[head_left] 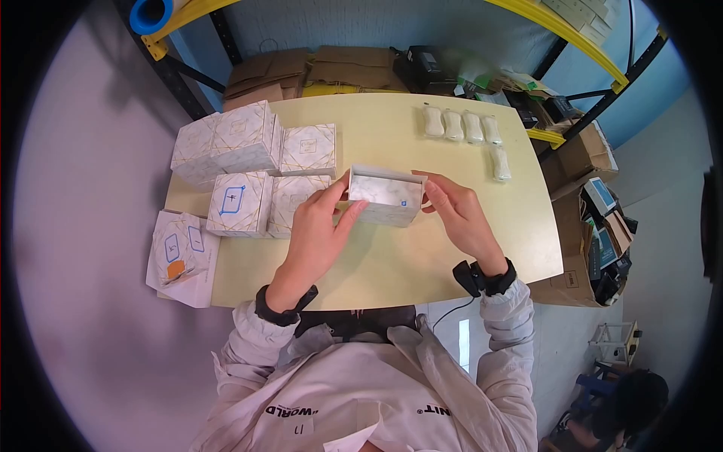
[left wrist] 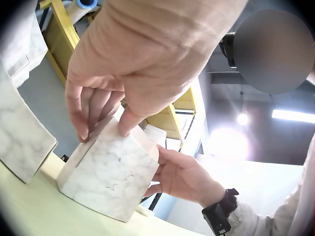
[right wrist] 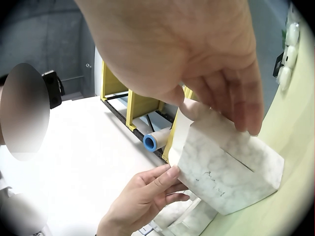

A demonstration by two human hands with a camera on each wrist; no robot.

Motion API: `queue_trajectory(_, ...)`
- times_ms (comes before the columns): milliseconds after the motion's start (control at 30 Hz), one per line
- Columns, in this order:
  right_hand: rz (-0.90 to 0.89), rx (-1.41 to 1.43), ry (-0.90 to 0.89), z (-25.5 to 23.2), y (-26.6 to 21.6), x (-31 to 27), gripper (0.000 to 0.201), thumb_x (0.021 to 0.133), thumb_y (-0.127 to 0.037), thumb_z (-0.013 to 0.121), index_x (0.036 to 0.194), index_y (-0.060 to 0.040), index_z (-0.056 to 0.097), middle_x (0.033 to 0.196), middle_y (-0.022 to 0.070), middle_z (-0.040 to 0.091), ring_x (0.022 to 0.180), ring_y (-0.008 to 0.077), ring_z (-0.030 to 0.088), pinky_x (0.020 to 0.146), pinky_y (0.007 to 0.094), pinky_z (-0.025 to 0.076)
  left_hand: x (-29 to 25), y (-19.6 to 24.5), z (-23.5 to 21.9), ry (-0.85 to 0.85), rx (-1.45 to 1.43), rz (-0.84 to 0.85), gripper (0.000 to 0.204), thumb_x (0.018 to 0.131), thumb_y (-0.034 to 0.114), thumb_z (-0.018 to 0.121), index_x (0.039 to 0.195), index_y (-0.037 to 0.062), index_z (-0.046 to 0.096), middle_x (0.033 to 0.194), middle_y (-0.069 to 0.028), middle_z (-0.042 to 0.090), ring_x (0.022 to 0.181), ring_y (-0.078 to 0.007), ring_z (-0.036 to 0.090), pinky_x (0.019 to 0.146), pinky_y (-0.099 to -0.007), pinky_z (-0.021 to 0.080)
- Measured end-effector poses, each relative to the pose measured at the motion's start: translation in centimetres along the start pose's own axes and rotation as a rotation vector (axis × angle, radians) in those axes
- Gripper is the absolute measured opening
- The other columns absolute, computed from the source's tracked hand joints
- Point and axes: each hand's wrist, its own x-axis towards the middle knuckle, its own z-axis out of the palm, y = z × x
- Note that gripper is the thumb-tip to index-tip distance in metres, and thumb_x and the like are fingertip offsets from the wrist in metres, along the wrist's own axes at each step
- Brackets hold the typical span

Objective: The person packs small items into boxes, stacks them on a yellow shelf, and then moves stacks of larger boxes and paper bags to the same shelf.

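A marbled white box [head_left: 384, 214] stands on the table between the two hands, its upper side open. My left hand [head_left: 316, 232] grips its left edge, the thumb on the near wall and the fingers behind. At the right edge, my right hand [head_left: 461, 218] holds the side wall between thumb and fingers. Inside the rim a pale marbled panel [head_left: 380, 190] with a small blue mark shows. The left wrist view shows the box's marbled wall [left wrist: 110, 172] below the left hand [left wrist: 142, 59]; in the right wrist view the right hand [right wrist: 197, 54] pinches its top corner.
Several gold-lined marbled boxes [head_left: 242, 135] stand at the table's left, two with blue-marked labels. Several white wrapped pieces [head_left: 472, 128] lie at the back right. A carton of packages [head_left: 602, 248] is beside the table's right edge. Yellow-and-black shelving [head_left: 580, 45] rises behind.
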Motion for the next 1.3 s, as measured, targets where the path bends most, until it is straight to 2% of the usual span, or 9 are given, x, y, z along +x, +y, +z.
queue_trajectory(67, 0.006, 0.001, -0.007, -0.1, -0.2, -0.1, 0.043, 0.117, -0.028, 0.054, 0.143, 0.0045, 0.067, 0.105, 0.0149, 0.078, 0.094, 0.0205, 0.074, 0.084, 0.0348, 0.060, -0.1, -0.3, 0.1, 0.000, 0.015, 0.065, 0.057, 0.104, 0.022, 0.076, 0.155, 0.0046, 0.058, 0.119, -0.0249, 0.076, 0.101, -0.0356, 0.077, 0.086, -0.0430, 0.061)
queue_trajectory(200, -0.027, -0.015, -0.013, -0.1, -0.1, -0.2, 0.044, 0.117, -0.028, 0.054, 0.147, 0.0019, 0.065, 0.107, 0.0142, 0.076, 0.096, 0.0203, 0.074, 0.084, 0.0351, 0.061, -0.2, 0.4, 0.0, 0.046, 0.000, 0.084, 0.065, 0.104, 0.019, 0.076, 0.163, 0.0115, 0.048, 0.121, -0.0269, 0.075, 0.104, -0.0384, 0.076, 0.088, -0.0446, 0.061)
queue_trajectory(267, -0.020, -0.002, -0.013, 0.0, -0.2, -0.3, 0.044, 0.117, -0.028, 0.054, 0.147, 0.0016, 0.064, 0.106, 0.0134, 0.076, 0.095, 0.0200, 0.074, 0.084, 0.0351, 0.061, -0.1, 1.4, -0.7, -0.057, 0.017, -0.009, 0.070, 0.103, 0.014, 0.076, 0.165, 0.0114, 0.045, 0.127, -0.0257, 0.076, 0.110, -0.0331, 0.077, 0.089, -0.0390, 0.061)
queue_trajectory(600, 0.014, 0.020, 0.030, 0.3, -0.4, 0.1, 0.042, 0.118, -0.031, 0.051, 0.136, 0.0036, 0.068, 0.093, 0.0104, 0.071, 0.086, 0.0193, 0.070, 0.080, 0.0331, 0.056, 0.0, 0.4, -0.3, -0.023, 0.006, 0.062, 0.067, 0.103, 0.013, 0.075, 0.164, 0.0134, 0.046, 0.124, -0.0257, 0.077, 0.109, -0.0348, 0.078, 0.090, -0.0397, 0.062)
queue_trajectory(633, 0.014, 0.020, 0.030, 0.3, -0.5, 0.1, 0.042, 0.118, -0.031, 0.051, 0.136, 0.0036, 0.068, 0.093, 0.0104, 0.071, 0.086, 0.0193, 0.070, 0.080, 0.0331, 0.056, 0.0, 0.3, -0.2, -0.019, 0.005, 0.068, 0.067, 0.103, 0.013, 0.075, 0.164, 0.0133, 0.046, 0.124, -0.0258, 0.077, 0.109, -0.0349, 0.078, 0.090, -0.0397, 0.062)
queue_trajectory(700, 0.058, 0.001, -0.006, 0.1, -0.6, 0.2, 0.044, 0.120, -0.031, 0.047, 0.140, 0.0025, 0.067, 0.108, 0.0076, 0.072, 0.094, 0.0153, 0.066, 0.086, 0.0316, 0.058, 0.1, 0.3, -0.2, -0.016, 0.003, 0.073, 0.067, 0.103, 0.013, 0.075, 0.163, 0.0133, 0.047, 0.124, -0.0259, 0.077, 0.109, -0.0349, 0.078, 0.090, -0.0397, 0.062)
queue_trajectory(933, 0.077, 0.013, 0.023, 0.6, -0.8, 0.3, 0.044, 0.120, -0.031, 0.047, 0.131, 0.0047, 0.068, 0.106, 0.0078, 0.071, 0.093, 0.0158, 0.066, 0.084, 0.0322, 0.058, 0.1, 0.3, -0.3, -0.018, 0.015, 0.072, 0.066, 0.103, 0.013, 0.076, 0.163, 0.0131, 0.047, 0.123, -0.0264, 0.077, 0.106, -0.0350, 0.078, 0.090, -0.0397, 0.062)
queue_trajectory(1000, 0.043, 0.025, 0.064, 0.8, -0.8, 0.3, 0.041, 0.118, -0.031, 0.051, 0.125, 0.0046, 0.069, 0.089, 0.0092, 0.071, 0.082, 0.0191, 0.069, 0.078, 0.0337, 0.056, 0.1, 0.3, -0.3, -0.020, 0.015, 0.072, 0.066, 0.103, 0.014, 0.076, 0.163, 0.0130, 0.047, 0.123, -0.0265, 0.077, 0.106, -0.0350, 0.078, 0.089, -0.0398, 0.062)
queue_trajectory(1300, 0.040, 0.046, 0.083, 1.0, -0.8, 0.4, 0.043, 0.119, -0.033, 0.050, 0.124, 0.0049, 0.070, 0.095, 0.0113, 0.075, 0.083, 0.0200, 0.070, 0.078, 0.0341, 0.057, 0.1, 0.2, -0.2, -0.014, 0.003, 0.068, 0.067, 0.104, 0.015, 0.076, 0.163, 0.0129, 0.047, 0.124, -0.0265, 0.077, 0.106, -0.0352, 0.079, 0.090, -0.0400, 0.062)
